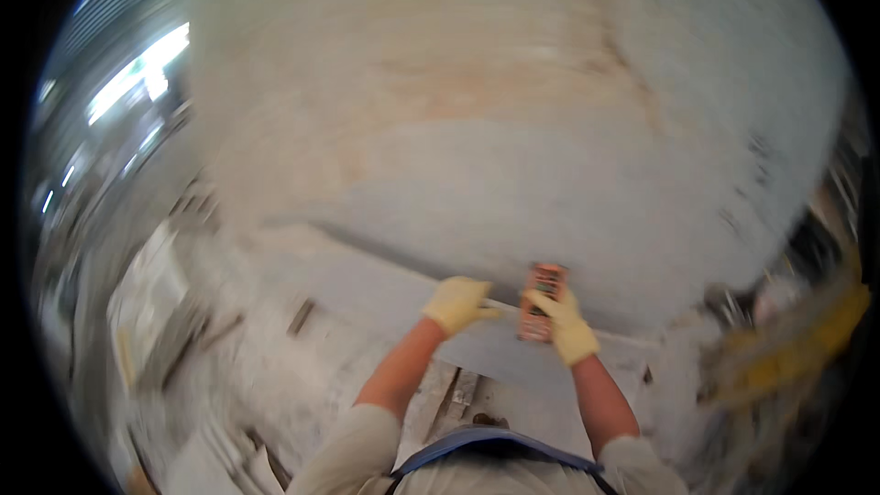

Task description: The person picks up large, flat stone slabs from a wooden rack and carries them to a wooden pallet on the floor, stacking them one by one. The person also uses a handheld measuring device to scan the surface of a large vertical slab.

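Note:
My right hand (568,327), in a pale yellow glove, is closed on an orange handheld remote control (543,298) with rows of dark buttons. The thumb lies across its face; motion blurs the markings. To the left, my left hand (458,305), gloved alike, holds nothing, with its fingers apart and slightly bent. It hovers over or beside the edge of a narrow grey slab (371,284); whether it touches cannot be made out. Behind both hands rises a very large, pale stone slab (513,174) with brownish stains.
White broken pieces (151,307) and scraps lie on the dusty floor (275,348) at left. A small block (301,316) sits near the narrow slab. At right is a blurred yellow object (797,348) among clutter. Bright lights (142,69) show at upper left.

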Demonstrator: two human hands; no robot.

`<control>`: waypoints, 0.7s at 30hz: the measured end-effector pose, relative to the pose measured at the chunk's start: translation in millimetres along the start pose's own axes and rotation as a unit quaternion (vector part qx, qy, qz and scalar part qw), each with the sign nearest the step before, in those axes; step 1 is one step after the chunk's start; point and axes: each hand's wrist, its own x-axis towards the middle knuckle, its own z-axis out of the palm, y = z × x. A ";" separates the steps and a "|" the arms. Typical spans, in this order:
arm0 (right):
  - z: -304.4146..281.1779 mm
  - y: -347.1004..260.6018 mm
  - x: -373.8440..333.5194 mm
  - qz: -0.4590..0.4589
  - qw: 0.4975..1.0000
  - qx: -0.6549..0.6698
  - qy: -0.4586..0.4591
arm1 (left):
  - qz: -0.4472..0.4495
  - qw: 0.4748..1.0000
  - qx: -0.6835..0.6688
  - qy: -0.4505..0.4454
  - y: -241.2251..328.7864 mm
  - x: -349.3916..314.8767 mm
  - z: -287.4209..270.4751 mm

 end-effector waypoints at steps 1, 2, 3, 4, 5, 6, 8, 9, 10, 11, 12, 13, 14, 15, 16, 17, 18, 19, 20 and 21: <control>-0.4 2.4 3.1 0.012 0.999 -0.033 -0.032 | -0.020 1.000 0.004 -0.010 3.4 -3.5 -10.8; 13.3 -3.0 1.4 -0.075 0.996 -0.042 -0.015 | -0.027 1.000 0.008 -0.015 -1.4 -4.9 -9.0; -9.4 22.5 16.2 -0.067 0.994 -0.085 0.009 | -0.026 0.999 0.009 -0.018 3.4 3.6 0.9; -6.7 16.7 17.4 -0.056 0.991 -0.117 -0.001 | -0.036 0.999 0.018 -0.035 0.6 5.1 5.9; -9.3 17.6 15.8 -0.044 0.996 -0.082 -0.006 | -0.047 0.997 0.033 -0.052 1.1 7.3 8.7; -12.6 17.2 15.9 -0.033 0.998 -0.053 -0.014 | -0.060 0.995 0.043 -0.063 2.2 11.7 11.6; -18.0 16.4 16.4 -0.019 0.999 -0.020 -0.029 | -0.047 0.996 0.042 -0.067 7.6 15.6 13.3; -19.7 15.6 17.1 -0.015 0.999 -0.015 -0.037 | -0.045 0.996 0.041 -0.067 9.6 15.4 12.5; -20.8 16.0 18.2 -0.012 0.999 -0.011 -0.045 | -0.044 0.996 0.040 -0.063 10.4 14.0 12.3; -20.0 19.2 20.3 -0.023 0.999 -0.006 -0.041 | -0.045 0.997 0.037 -0.057 10.8 11.4 12.0; -18.6 22.8 22.9 -0.034 0.999 -0.002 -0.038 | -0.046 0.997 0.034 -0.050 11.3 12.2 11.2; -20.1 25.3 24.5 -0.045 0.998 0.002 -0.036 | -0.036 0.998 0.036 -0.048 11.7 16.2 10.1; -15.8 22.7 21.2 -0.034 0.998 0.025 -0.044 | -0.039 0.998 0.038 -0.044 9.8 10.8 9.2; -12.7 17.8 19.6 -0.023 0.997 0.048 -0.053 | -0.042 0.997 0.040 -0.041 9.1 5.6 7.2; -10.3 12.1 20.7 -0.012 0.995 0.071 -0.063 | -0.039 0.998 0.043 -0.037 9.0 4.7 4.1; -13.1 13.4 20.8 -0.004 0.994 0.090 -0.063 | -0.038 0.998 0.042 -0.039 15.0 7.3 0.9; -14.7 16.6 20.9 0.008 0.991 0.111 -0.068 | -0.042 0.997 0.042 -0.042 18.1 6.5 -1.6; -17.9 17.8 23.1 0.021 0.988 0.133 -0.073 | -0.030 0.999 0.028 -0.025 18.9 7.1 -1.9; -22.4 17.6 23.9 0.028 0.989 0.133 -0.056 | -0.020 1.000 0.011 -0.013 18.5 8.1 1.9; -23.1 19.4 25.4 0.042 0.989 0.138 -0.044 | -0.013 1.000 0.019 -0.001 16.1 8.0 5.8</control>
